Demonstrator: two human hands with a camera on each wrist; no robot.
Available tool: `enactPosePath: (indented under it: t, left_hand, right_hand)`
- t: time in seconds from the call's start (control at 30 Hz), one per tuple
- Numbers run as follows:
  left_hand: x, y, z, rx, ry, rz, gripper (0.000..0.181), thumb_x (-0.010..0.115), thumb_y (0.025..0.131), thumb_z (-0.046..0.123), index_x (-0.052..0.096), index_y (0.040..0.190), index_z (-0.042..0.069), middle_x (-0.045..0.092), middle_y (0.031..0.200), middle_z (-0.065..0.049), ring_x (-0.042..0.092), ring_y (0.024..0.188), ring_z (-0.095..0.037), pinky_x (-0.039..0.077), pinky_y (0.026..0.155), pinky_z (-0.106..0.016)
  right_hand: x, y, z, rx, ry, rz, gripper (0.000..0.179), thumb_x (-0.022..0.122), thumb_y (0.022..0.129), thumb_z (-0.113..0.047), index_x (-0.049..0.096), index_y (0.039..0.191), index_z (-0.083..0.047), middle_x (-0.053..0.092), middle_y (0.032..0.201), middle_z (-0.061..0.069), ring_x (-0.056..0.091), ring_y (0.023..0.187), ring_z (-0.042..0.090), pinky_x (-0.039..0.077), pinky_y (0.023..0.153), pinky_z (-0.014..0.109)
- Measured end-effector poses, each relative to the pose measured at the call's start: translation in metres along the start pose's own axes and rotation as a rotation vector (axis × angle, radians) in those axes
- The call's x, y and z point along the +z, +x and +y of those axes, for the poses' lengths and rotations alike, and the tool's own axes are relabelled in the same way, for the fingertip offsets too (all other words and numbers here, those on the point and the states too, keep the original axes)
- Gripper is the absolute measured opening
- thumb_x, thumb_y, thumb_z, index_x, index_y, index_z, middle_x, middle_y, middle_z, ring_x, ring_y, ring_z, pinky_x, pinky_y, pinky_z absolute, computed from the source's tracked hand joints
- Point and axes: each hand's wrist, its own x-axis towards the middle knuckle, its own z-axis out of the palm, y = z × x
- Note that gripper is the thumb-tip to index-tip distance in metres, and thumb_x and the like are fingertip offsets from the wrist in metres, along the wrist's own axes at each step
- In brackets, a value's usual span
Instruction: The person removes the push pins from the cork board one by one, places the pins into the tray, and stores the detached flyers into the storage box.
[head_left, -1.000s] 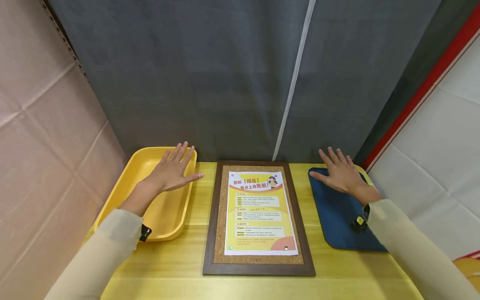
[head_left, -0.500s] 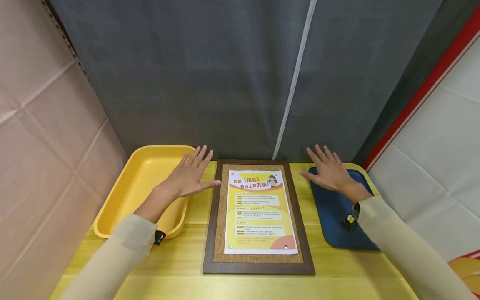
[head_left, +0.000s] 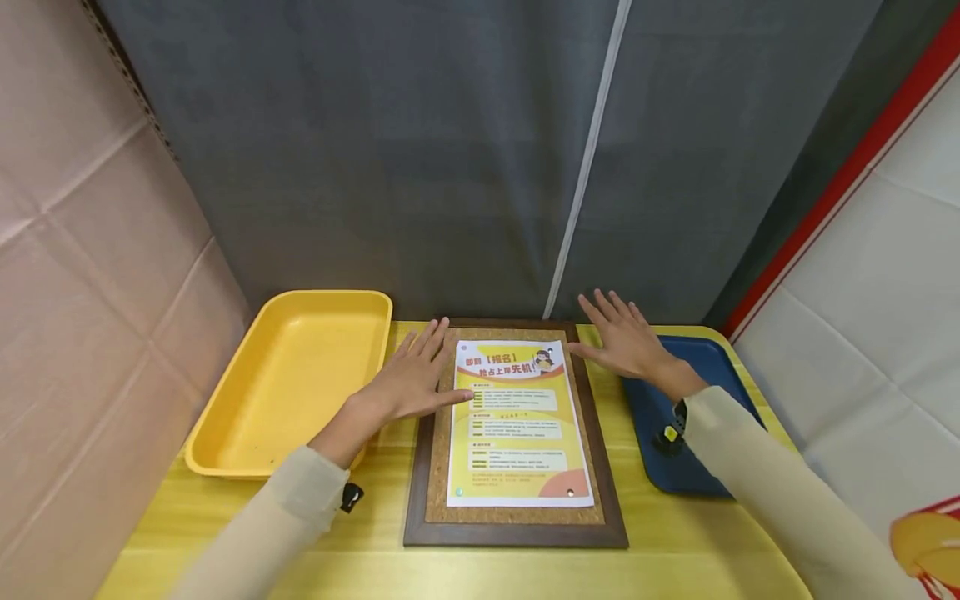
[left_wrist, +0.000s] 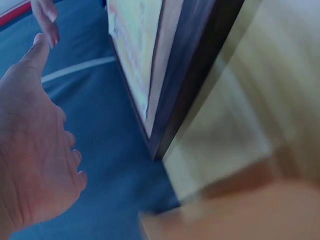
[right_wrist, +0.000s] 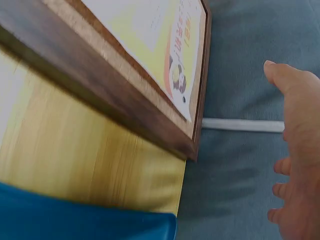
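Note:
A framed cork board (head_left: 517,533) lies on the table with a yellow printed sheet (head_left: 517,425) on it. Two pins (head_left: 570,492) show near the sheet's lower corners. My left hand (head_left: 408,379), fingers spread and holding nothing, hovers over the board's left edge; its thumb overlaps the sheet in the head view. Over the board's upper right corner reaches my right hand (head_left: 622,340), also empty with straight fingers. Both wrist views show each hand above the level of the frame, with the palm (left_wrist: 37,155) and the thumb (right_wrist: 282,75) apart from the wood.
At the left stands a yellow tray (head_left: 300,358) with small dark specks inside. A blue tray (head_left: 693,417) lies at the right, partly under the right forearm. Behind the table (head_left: 360,567) hangs a grey curtain (head_left: 375,167). Pale fabric walls (head_left: 112,292) close in both sides.
Both hands have moved inward toward the cork board, the left from over the yellow tray and the right from over the blue tray. The board and trays have stayed put.

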Motion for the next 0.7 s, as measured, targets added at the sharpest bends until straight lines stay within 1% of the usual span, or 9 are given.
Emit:
enactPosePath:
  t: [0.13, 0.2, 0.3, 0.47, 0.57, 0.67, 0.7]
  left_hand:
    - [0.018, 0.000, 0.011, 0.010, -0.013, -0.029, 0.108, 0.046, 0.098, 0.080, 0.007, 0.171, 0.010, -0.007, 0.177, -0.013, -0.003, 0.164, -0.033, 0.006, 0.131, -0.058]
    - [0.026, -0.001, 0.014, 0.012, -0.020, -0.039, 0.107, 0.045, 0.099, 0.080, 0.006, 0.171, 0.010, -0.007, 0.177, -0.014, -0.001, 0.165, -0.033, 0.008, 0.131, -0.059]
    - [0.035, -0.001, 0.017, 0.018, -0.033, -0.048, 0.106, 0.044, 0.099, 0.079, 0.009, 0.171, 0.010, -0.004, 0.177, -0.015, 0.001, 0.165, -0.034, 0.009, 0.131, -0.059]
    - [0.051, 0.000, 0.019, 0.026, -0.045, -0.053, 0.106, 0.043, 0.099, 0.080, 0.012, 0.172, 0.010, 0.003, 0.178, -0.018, 0.005, 0.164, -0.036, 0.009, 0.131, -0.057]
    - [0.060, -0.001, 0.019, 0.017, -0.048, -0.066, 0.106, 0.043, 0.099, 0.080, 0.012, 0.172, 0.010, 0.004, 0.178, -0.018, 0.006, 0.164, -0.036, 0.009, 0.131, -0.056]
    - [0.067, -0.002, 0.018, 0.006, -0.052, -0.086, 0.106, 0.043, 0.098, 0.081, 0.011, 0.172, 0.012, 0.004, 0.178, -0.018, 0.005, 0.165, -0.035, 0.007, 0.131, -0.056]
    - [0.069, -0.003, 0.018, 0.001, -0.059, -0.094, 0.106, 0.042, 0.098, 0.081, 0.010, 0.172, 0.012, 0.003, 0.178, -0.017, 0.004, 0.165, -0.034, 0.006, 0.131, -0.056]
  right_hand:
    - [0.007, 0.004, -0.012, -0.027, 0.010, 0.000, 0.097, 0.060, 0.101, -0.062, 0.018, 0.171, -0.010, 0.017, 0.174, 0.025, 0.012, 0.161, 0.048, 0.010, 0.126, 0.070]
    - [0.010, 0.008, -0.018, -0.046, 0.015, -0.002, 0.097, 0.061, 0.101, -0.063, 0.020, 0.171, -0.009, 0.018, 0.174, 0.026, 0.013, 0.161, 0.048, 0.012, 0.126, 0.070]
    - [0.015, 0.013, -0.026, -0.076, 0.037, -0.002, 0.096, 0.063, 0.100, -0.059, 0.023, 0.170, -0.007, 0.020, 0.173, 0.026, 0.015, 0.160, 0.047, 0.013, 0.126, 0.069]
    - [0.024, 0.021, -0.039, -0.102, 0.062, -0.016, 0.094, 0.062, 0.101, -0.059, 0.023, 0.170, -0.008, 0.021, 0.173, 0.024, 0.016, 0.161, 0.046, 0.015, 0.126, 0.068]
    - [0.031, 0.029, -0.046, -0.127, 0.070, -0.019, 0.092, 0.060, 0.102, -0.059, 0.023, 0.170, -0.008, 0.023, 0.173, 0.024, 0.018, 0.161, 0.044, 0.016, 0.127, 0.066]
    - [0.036, 0.038, -0.055, -0.152, 0.100, -0.008, 0.090, 0.062, 0.103, -0.056, 0.025, 0.169, -0.007, 0.027, 0.172, 0.024, 0.022, 0.159, 0.045, 0.020, 0.127, 0.064]
    - [0.038, 0.040, -0.058, -0.161, 0.102, 0.000, 0.089, 0.062, 0.103, -0.055, 0.027, 0.169, -0.006, 0.029, 0.171, 0.025, 0.025, 0.159, 0.045, 0.023, 0.126, 0.064]
